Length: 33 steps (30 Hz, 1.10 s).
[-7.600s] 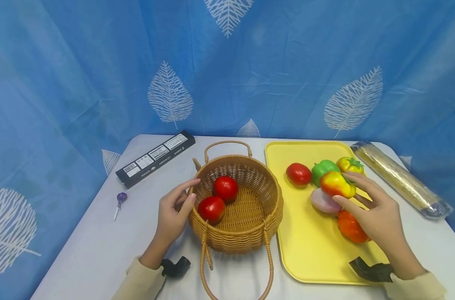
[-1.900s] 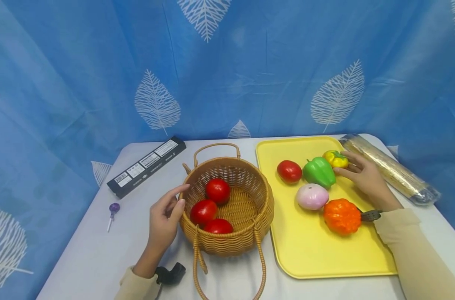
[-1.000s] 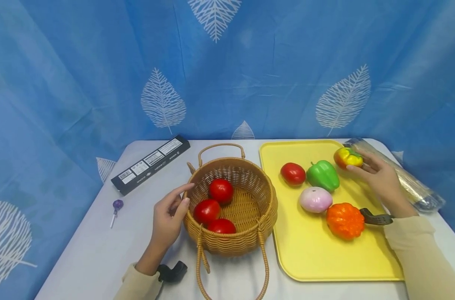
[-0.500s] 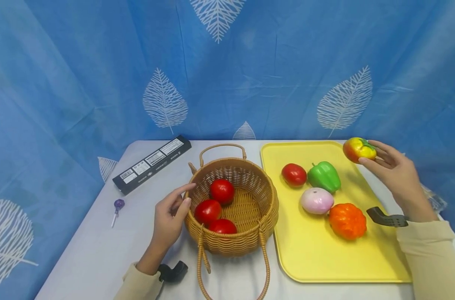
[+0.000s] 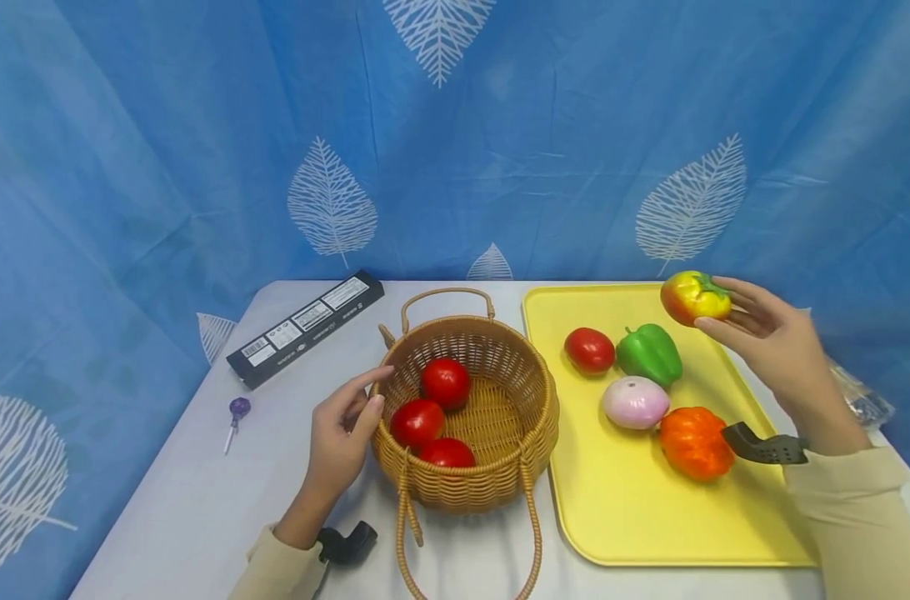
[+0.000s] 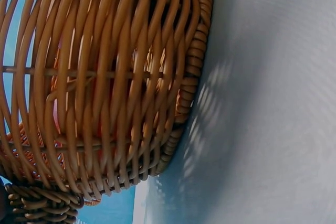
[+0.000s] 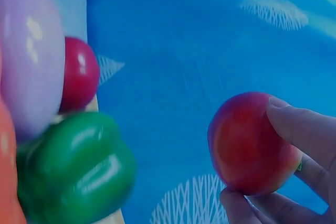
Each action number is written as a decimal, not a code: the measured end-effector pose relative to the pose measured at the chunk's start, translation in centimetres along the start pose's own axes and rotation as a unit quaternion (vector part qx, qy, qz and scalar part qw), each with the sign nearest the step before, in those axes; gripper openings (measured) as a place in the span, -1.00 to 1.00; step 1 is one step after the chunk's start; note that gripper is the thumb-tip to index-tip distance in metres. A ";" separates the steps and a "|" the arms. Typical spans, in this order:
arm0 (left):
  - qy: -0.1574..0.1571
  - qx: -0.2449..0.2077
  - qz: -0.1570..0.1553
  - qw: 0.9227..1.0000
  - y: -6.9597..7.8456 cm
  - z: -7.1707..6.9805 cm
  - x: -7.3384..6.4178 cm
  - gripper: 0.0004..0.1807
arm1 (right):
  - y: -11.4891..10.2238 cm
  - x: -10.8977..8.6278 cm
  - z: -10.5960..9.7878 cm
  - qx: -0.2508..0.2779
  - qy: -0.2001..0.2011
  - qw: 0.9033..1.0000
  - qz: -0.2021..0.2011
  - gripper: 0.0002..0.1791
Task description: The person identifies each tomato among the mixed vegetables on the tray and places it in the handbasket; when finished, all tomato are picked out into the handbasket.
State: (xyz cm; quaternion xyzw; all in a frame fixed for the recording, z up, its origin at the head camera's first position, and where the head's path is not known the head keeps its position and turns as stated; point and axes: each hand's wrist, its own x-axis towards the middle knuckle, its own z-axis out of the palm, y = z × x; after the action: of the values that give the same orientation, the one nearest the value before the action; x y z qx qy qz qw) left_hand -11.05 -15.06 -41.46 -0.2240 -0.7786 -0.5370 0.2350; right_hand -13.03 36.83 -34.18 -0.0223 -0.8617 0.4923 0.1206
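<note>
Above the back right corner of the yellow tray (image 5: pixel 612 517), my right hand (image 5: pixel 777 350) pinches a red-and-yellow tomato (image 5: pixel 695 298) with a green calyx. In the right wrist view the tomato (image 7: pixel 254 145) shows its red side between thumb and fingertips. My left hand (image 5: pixel 342 425) holds the left rim of a round wicker basket (image 5: pixel 462 492), thumb and forefinger at the rim. Inside the basket lie a red tomato (image 5: pixel 445 383) and two more red ones nearer the front. The left wrist view is mostly the basket's woven side (image 6: pixel 115 77).
On the tray lie another red tomato (image 5: pixel 590 350), a green bell pepper (image 5: pixel 648 354), a pinkish onion (image 5: pixel 635 402) and an orange pumpkin (image 5: pixel 697 443). A clear-wrapped golden roll (image 5: pixel 863 400) is partly behind the right arm. Left of the basket are a black box (image 5: pixel 305 329) and a purple lollipop (image 5: pixel 237 412).
The basket's red contents went from two to three. My right hand then took the red-and-yellow tomato from the tray's back, lifted it, and moved slightly left. The left hand stayed at the rim.
</note>
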 end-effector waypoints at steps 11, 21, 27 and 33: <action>-0.002 0.000 -0.003 1.000 0.0 0.0 0.0 -0.60 | -2.4 -0.8 2.6 0.019 -0.036 0.997 -0.069 -0.32; -0.002 0.001 0.001 1.000 0.0 0.0 0.0 -0.60 | -4.7 -2.4 4.7 0.016 -0.059 0.992 -0.109 -0.32; 0.003 0.008 0.000 1.000 0.1 0.0 0.0 -0.61 | -5.6 -3.0 5.8 0.019 -0.065 0.987 -0.143 -0.32; 0.006 0.008 0.003 1.000 0.1 0.1 -0.1 -0.60 | -6.3 -3.8 6.6 0.026 -0.085 0.984 -0.151 -0.34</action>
State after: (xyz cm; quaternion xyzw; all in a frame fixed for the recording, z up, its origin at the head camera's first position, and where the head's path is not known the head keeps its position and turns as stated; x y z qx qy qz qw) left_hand -10.95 -14.98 -41.49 -0.2214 -0.7808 -0.5311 0.2433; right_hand -10.36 27.44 -32.73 0.1533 -0.8492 0.4906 0.1209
